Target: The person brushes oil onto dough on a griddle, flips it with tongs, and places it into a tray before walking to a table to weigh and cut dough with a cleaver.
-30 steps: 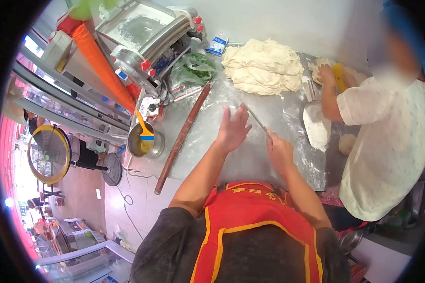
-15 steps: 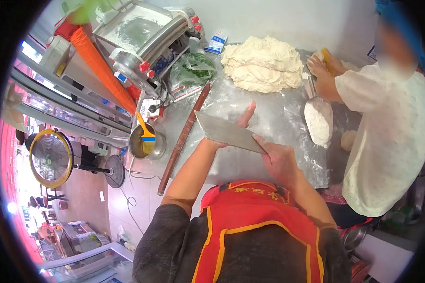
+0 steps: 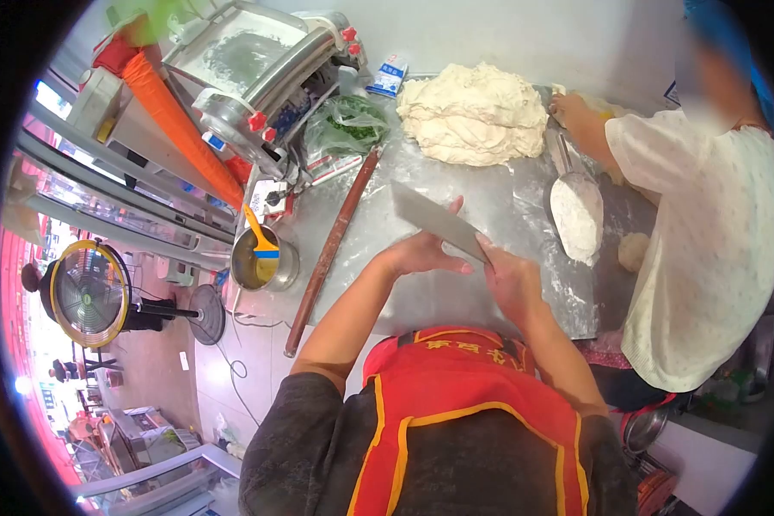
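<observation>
My right hand [image 3: 513, 277] is closed on the near end of a broad-bladed knife [image 3: 439, 222], its handle hidden in the grip. The flat grey blade points up and left over the metal worktop [image 3: 387, 301]. Behind the blade and partly covered by it, my left hand [image 3: 414, 253] is open, with thumb and fingers spread apart. A big mound of pale dough [image 3: 475, 116] rests at the back of the worktop. Left of my hands lies a long brown rolling pin [image 3: 334, 249]. To their right sits a metal scoop full of flour [image 3: 576, 217].
At the right, a person in a white top [image 3: 705, 224] reaches toward the back of the worktop. A small dough ball [image 3: 634, 252] lies beside them. On the left are a pot with an orange-handled brush [image 3: 267, 254], a bag of greens [image 3: 353, 125] and a dough roller machine [image 3: 267, 77].
The knife has tilted and shifted slightly right. My left hand has opened, its thumb coming away from the blade. The other person's arm has drawn back from the yellow item.
</observation>
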The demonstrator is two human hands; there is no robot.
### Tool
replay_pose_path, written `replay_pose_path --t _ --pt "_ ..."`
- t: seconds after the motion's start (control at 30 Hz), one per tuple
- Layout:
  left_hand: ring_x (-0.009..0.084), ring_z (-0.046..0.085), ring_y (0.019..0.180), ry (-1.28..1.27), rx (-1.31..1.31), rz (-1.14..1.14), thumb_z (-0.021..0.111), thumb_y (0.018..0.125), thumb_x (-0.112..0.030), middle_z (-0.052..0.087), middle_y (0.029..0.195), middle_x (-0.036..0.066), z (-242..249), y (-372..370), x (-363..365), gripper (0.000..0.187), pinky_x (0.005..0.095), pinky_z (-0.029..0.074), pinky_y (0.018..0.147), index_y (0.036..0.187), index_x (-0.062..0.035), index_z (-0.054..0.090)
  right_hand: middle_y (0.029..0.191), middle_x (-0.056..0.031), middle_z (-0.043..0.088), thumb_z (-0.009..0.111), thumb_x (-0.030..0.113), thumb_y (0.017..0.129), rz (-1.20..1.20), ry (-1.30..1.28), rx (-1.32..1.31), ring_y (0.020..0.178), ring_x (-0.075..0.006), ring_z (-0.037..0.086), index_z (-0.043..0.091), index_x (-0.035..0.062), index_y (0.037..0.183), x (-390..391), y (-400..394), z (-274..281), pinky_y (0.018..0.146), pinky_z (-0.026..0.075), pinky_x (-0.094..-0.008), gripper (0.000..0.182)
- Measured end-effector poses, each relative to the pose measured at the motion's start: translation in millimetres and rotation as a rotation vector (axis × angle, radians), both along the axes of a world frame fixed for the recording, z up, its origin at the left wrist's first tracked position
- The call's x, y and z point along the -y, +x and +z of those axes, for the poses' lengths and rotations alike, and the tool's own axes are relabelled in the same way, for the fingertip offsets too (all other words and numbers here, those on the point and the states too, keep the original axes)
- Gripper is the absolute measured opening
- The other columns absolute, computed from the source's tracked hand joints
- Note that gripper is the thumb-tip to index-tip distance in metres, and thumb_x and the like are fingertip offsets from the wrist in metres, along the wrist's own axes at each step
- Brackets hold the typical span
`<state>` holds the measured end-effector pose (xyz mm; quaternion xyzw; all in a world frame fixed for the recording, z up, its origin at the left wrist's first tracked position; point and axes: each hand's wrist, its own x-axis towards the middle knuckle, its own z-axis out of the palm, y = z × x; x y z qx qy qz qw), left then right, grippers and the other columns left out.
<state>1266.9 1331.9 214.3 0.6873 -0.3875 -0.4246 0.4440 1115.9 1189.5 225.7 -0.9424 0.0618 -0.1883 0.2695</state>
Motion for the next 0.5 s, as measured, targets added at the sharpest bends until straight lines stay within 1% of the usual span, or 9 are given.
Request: replay_pose_path --t 0.07,0.17,0.27,0.33,0.37,0.43,0.47,0.5 --pt "0.0291 0.006 0.14 0.068 0.05 -0.031 0.082 0.065 -0.024 0.008 0.151 0.016 14.1 -5.3 3.4 0.121 0.0384 0.014 0.112 0.145 -0.0114 -0.008 0.077 -0.0185 0.063 0.056 0.002 0.077 0.014 0.014 0.011 0.068 -0.0348 0.062 0.058 0.0101 0.117 -2.9 -2.2 4.5 0.058 0.048 -0.0422 0.042" --pt "0.0311 0.007 0.139 0.108 0.184 -0.018 0.083 0.063 -0.032 0.01 0.149 0.02 2.4 -3.1 4.0 0.124 0.0387 0.015 0.112 0.145 -0.0081 -0.007 0.077 -0.0182 0.063 0.056 0.004 0.078 -0.024 -0.011 -0.055 0.067 -0.0354 0.061 0.058 0.0107 0.118 0.7 2.8 3.1 0.058 0.048 -0.0436 0.04" --pt "0.0331 0.002 0.139 0.001 0.106 -0.01 0.081 0.061 -0.045 0.003 0.149 0.025 14.7 -6.3 1.1 0.122 0.038 0.01 0.113 0.142 0.0052 0.005 0.078 -0.0182 0.063 0.055 0.005 0.079 -0.092 -0.053 -0.147 0.067 -0.0358 0.061 0.058 0.0105 0.118 10.4 6.5 -12.3 0.059 0.047 -0.0443 0.039" --pt "0.0343 0.001 0.139 0.023 0.24 -0.014 0.08 0.061 -0.048 0.003 0.148 0.025 4.0 -3.9 0.6 0.121 0.0391 0.01 0.113 0.142 0.0054 0.007 0.077 -0.0186 0.063 0.054 0.005 0.08 -0.106 -0.067 -0.186 0.067 -0.0361 0.061 0.058 0.0102 0.117 10.4 6.0 -10.7 0.059 0.047 -0.0447 0.038" --pt "0.0349 0.001 0.139 0.035 0.304 -0.015 0.079 0.06 -0.05 0.003 0.148 0.026 -2.3 -3.1 1.0 0.121 0.0396 0.01 0.113 0.142 0.0055 0.009 0.076 -0.019 0.062 0.054 0.005 0.08 -0.074 -0.047 -0.127 0.067 -0.0362 0.061 0.058 0.0102 0.117 7.4 4.5 -8.9 0.059 0.047 -0.0448 0.038" --pt "0.0332 0.002 0.139 0.074 0.447 -0.028 0.08 0.062 -0.046 0.004 0.149 0.024 -9.0 -2.9 3.9 0.122 0.0389 0.011 0.113 0.143 0.0012 0.002 0.074 -0.0197 0.062 0.055 0.006 0.08 -0.016 -0.004 -0.013 0.067 -0.0366 0.06 0.058 0.0103 0.117 -1.9 0.0 -2.8 0.058 0.047 -0.045 0.038" --pt "0.0323 0.002 0.14 0.093 0.52 -0.036 0.081 0.062 -0.045 0.004 0.149 0.023 -11.7 -2.4 5.3 0.123 0.0385 0.012 0.113 0.144 -0.0009 -0.001 0.074 -0.0198 0.062 0.055 0.007 0.08 -0.029 -0.014 -0.025 0.067 -0.0364 0.061 0.058 0.0104 0.117 -1.5 0.0 -3.5 0.059 0.047 -0.0448 0.038" --pt "0.0322 0.001 0.14 0.067 0.494 -0.02 0.081 0.062 -0.045 0.004 0.149 0.023 -14.5 -2.0 5.5 0.122 0.0385 0.012 0.113 0.144 -0.0002 0.001 0.074 -0.0199 0.062 0.056 0.007 0.079 -0.038 -0.024 -0.037 0.068 -0.0362 0.061 0.058 0.0106 0.117 -0.9 1.3 -4.4 0.059 0.047 -0.0446 0.038"
